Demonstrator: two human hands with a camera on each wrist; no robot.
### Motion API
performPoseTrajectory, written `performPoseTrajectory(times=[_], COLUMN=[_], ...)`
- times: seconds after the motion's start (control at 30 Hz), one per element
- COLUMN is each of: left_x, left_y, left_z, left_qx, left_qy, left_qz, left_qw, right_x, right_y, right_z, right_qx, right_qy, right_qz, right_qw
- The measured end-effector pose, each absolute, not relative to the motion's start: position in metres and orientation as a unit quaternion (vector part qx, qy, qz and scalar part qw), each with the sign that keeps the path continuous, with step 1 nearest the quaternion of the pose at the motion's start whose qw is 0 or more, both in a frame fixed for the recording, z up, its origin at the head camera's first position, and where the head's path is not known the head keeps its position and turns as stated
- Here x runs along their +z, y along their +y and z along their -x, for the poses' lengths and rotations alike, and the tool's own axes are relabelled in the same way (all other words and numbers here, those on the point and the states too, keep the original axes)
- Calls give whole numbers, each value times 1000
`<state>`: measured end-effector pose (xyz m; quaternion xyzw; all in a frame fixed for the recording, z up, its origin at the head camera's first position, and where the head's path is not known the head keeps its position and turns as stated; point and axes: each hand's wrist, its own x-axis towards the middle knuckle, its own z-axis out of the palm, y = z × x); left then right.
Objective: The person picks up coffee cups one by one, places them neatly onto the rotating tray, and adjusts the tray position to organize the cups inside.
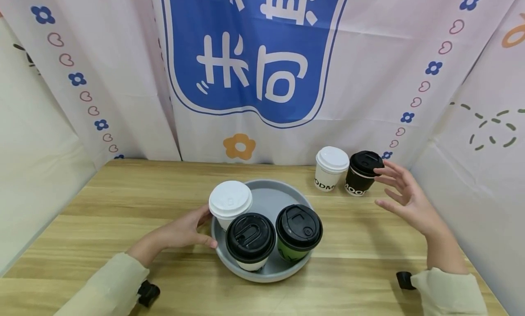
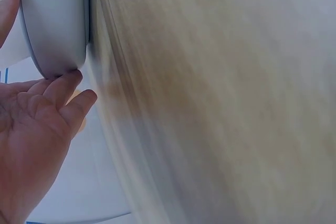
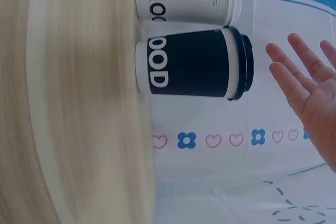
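Left grip wide—touching 1 tray; 3 cups aboard; right grip wide—near 2 cups

Setting: a small cloth-walled booth, apparently a staged set-up; the kind of room behind it cannot be told. Evidence, head view: printed backdrop hangs at 12 o'clock, bearing a blue emblem with large white characters, an orange flower and columns of small hearts and blue flowers. Pale side cloth closes off 9 o'clock; a second cloth, marked with green dashes, closes off 3 o'clock. Wood-grain bench fills the floor of the booth up to the backdrop. Café-type ware: lidded cups on a round grey tray, plus two lettered cups toward 2 o'clock on the bench.
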<state>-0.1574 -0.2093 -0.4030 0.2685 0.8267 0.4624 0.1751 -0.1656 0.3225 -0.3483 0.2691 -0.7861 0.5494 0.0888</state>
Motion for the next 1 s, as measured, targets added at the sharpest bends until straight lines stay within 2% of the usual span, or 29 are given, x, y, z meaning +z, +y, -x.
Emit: performPoseTrajectory(times=[0.63, 0.83, 1.0], left_x=[-402, -402, -404], left_y=[-209, -209, -210], left_z=[157, 157, 156], left_qx=[458, 457, 454], left_qy=[832, 833, 835], left_qz=[-254, -248, -248], left_qw=[183, 188, 185], right_x=[-377, -386, -386], right_y=[350, 356, 358], right_z=[195, 203, 212], right_qx=[572, 552, 522], right_qy=[-803, -824, -848], right_qz=[-130, -87, -70], right_qw=[105, 90, 58])
